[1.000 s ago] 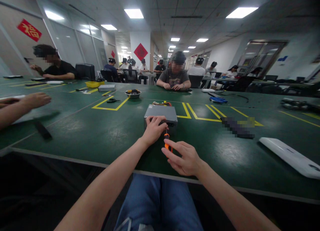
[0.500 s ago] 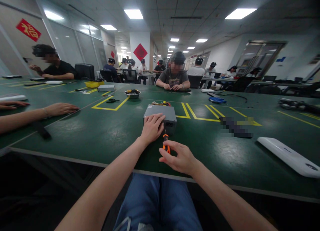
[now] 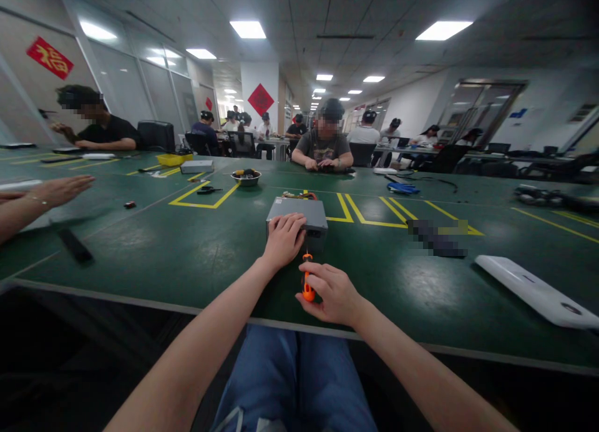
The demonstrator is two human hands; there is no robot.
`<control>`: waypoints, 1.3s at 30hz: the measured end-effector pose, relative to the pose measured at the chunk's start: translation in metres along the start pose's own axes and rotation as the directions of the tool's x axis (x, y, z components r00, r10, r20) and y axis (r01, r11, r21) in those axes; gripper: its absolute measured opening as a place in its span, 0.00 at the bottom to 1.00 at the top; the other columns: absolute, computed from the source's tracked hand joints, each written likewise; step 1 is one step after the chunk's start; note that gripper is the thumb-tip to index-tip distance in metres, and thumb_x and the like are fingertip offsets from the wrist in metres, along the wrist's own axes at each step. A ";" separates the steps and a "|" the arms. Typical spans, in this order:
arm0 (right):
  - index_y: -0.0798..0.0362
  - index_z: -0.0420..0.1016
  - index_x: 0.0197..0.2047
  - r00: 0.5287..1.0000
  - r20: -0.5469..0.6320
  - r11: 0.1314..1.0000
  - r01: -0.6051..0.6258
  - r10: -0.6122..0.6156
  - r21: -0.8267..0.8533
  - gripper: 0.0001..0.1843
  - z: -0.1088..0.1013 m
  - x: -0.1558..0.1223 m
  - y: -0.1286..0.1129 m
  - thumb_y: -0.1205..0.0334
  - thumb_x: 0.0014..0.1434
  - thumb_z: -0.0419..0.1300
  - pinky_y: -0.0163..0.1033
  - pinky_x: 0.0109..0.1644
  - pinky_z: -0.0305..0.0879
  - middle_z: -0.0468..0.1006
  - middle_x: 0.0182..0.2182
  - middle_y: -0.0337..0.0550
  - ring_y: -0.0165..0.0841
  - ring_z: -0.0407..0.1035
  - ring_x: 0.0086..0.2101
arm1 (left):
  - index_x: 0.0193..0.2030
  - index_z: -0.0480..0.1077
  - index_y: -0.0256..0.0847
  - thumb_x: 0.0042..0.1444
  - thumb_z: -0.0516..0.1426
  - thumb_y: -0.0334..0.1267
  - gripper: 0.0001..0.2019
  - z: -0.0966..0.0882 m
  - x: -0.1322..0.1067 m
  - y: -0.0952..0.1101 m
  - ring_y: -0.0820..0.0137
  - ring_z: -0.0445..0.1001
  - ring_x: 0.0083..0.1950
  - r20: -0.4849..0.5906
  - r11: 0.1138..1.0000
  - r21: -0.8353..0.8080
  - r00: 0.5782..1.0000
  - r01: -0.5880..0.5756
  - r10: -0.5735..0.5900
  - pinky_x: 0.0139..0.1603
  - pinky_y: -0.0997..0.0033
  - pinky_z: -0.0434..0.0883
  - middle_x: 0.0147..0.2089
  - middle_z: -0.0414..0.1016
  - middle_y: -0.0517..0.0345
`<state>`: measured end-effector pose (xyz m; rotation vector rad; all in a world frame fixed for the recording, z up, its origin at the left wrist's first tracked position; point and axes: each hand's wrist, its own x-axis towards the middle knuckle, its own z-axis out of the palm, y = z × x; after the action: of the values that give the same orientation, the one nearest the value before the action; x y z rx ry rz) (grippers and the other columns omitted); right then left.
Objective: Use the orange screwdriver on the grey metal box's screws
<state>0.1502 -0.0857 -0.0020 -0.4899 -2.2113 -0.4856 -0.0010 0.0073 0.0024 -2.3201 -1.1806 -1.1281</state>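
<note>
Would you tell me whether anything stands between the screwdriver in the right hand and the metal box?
Nothing visible stands between the screwdriver in the right hand and the metal box; the left hand rests on the box, just left of the shaft.

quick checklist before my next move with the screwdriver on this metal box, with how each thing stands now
1. Left hand on the metal box: ok, it rests over the near edge.
2. Screwdriver in the right hand: ok, held by the handle with the tip pointing at the box.
3. Tip seated in a screw: cannot tell, too small to make out.
4. Box resting on the table: ok.
5. Cables away from the screwdriver: ok, those in view are at the box's far side.
6. Co-worker's hand away from the box: ok, it is far to the left.
</note>
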 end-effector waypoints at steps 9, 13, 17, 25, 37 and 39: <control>0.55 0.65 0.45 0.995 0.084 0.996 0.064 -0.059 -0.059 0.14 -0.006 0.006 -0.002 0.57 0.58 0.54 0.39 0.36 0.69 0.71 0.44 0.57 0.36 0.70 0.37 | 0.51 0.64 0.45 0.61 0.48 0.37 0.13 0.000 0.000 0.000 0.64 0.63 0.58 0.002 1.000 -0.004 1.000 0.013 -0.013 0.57 0.58 0.53 0.56 0.68 0.55; 0.54 0.62 0.40 1.000 -0.006 1.000 0.016 -0.016 -0.012 0.12 -0.002 0.003 -0.001 0.56 0.57 0.56 0.39 0.33 0.69 0.74 0.42 0.55 0.34 0.71 0.32 | 0.51 0.64 0.45 0.60 0.48 0.37 0.13 0.000 0.001 0.000 0.65 0.63 0.57 0.003 1.000 0.000 1.000 0.011 -0.011 0.56 0.59 0.54 0.56 0.68 0.55; 0.56 0.62 0.44 1.000 0.018 1.000 -0.013 0.012 0.019 0.15 -0.004 0.004 -0.001 0.56 0.57 0.56 0.39 0.35 0.70 0.73 0.41 0.56 0.36 0.71 0.34 | 0.52 0.63 0.44 0.60 0.49 0.37 0.13 -0.001 0.001 0.000 0.65 0.63 0.57 0.007 1.000 -0.003 1.000 0.005 -0.005 0.56 0.59 0.54 0.56 0.68 0.56; 0.57 0.65 0.44 0.999 0.027 0.999 0.022 -0.022 -0.028 0.14 -0.005 0.004 -0.001 0.58 0.56 0.55 0.40 0.37 0.70 0.72 0.42 0.57 0.37 0.71 0.36 | 0.52 0.64 0.44 0.61 0.48 0.37 0.13 -0.001 0.001 -0.001 0.64 0.63 0.57 0.013 1.000 -0.007 1.000 0.006 -0.006 0.56 0.59 0.54 0.56 0.68 0.54; 0.55 0.64 0.51 0.991 0.133 0.999 0.026 -0.021 -0.033 0.18 -0.009 0.007 -0.003 0.56 0.60 0.51 0.42 0.39 0.70 0.70 0.46 0.57 0.38 0.70 0.39 | 0.52 0.64 0.46 0.61 0.48 0.37 0.13 0.000 0.001 0.000 0.66 0.63 0.57 0.005 1.000 0.008 1.000 0.006 -0.006 0.56 0.60 0.55 0.56 0.68 0.57; 0.56 0.65 0.48 0.997 0.077 0.999 0.021 -0.018 -0.042 0.17 -0.009 0.006 -0.003 0.56 0.58 0.54 0.41 0.38 0.70 0.71 0.44 0.57 0.38 0.70 0.38 | 0.52 0.64 0.46 0.61 0.48 0.37 0.13 0.000 0.000 -0.001 0.66 0.63 0.57 0.002 1.000 0.007 1.000 0.005 -0.005 0.56 0.60 0.54 0.56 0.68 0.57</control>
<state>0.1505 -0.0918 0.0073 -0.5177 -2.2847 -0.5341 -0.0011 0.0080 0.0024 -2.3144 -1.1902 -1.1223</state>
